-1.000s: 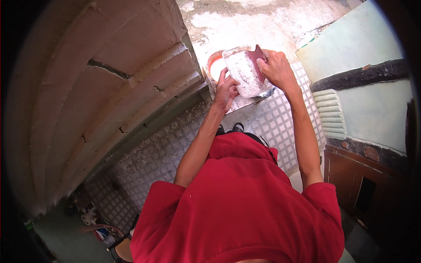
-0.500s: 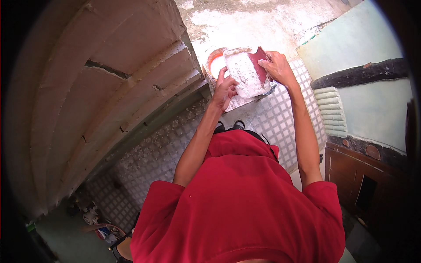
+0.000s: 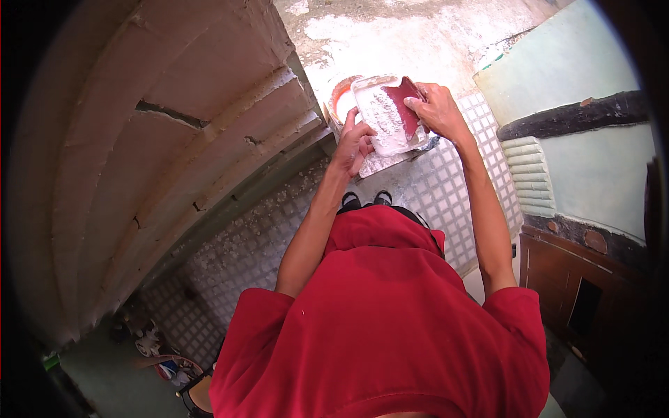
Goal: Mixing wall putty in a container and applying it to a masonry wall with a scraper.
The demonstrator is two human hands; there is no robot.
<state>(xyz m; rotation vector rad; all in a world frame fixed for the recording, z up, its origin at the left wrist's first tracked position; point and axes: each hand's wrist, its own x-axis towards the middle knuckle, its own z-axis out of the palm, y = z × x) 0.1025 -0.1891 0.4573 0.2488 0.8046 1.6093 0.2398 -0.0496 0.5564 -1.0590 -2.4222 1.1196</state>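
Note:
My left hand grips the near-left side of a shallow white plastic container smeared with white powdery paste. My right hand holds a flat dark-red scraper, thumb on its face, tilted against the right part of the container's contents. An orange-rimmed bucket with white inside stands just behind the container's left side, partly hidden by it. Both rest or hover over a white-spattered board; whether the container touches it I cannot tell.
A step-edged pinkish panel fills the left. Pale green walls with a dark band and brown wooden panel are at right. Tiled floor lies around my sandalled feet; beyond is white-stained concrete. Assorted items sit at lower left.
The container has shifted slightly left, with my left hand on it. The scraper in my right hand has moved a little left across the paste, and the white mass looks more heaped beside it.

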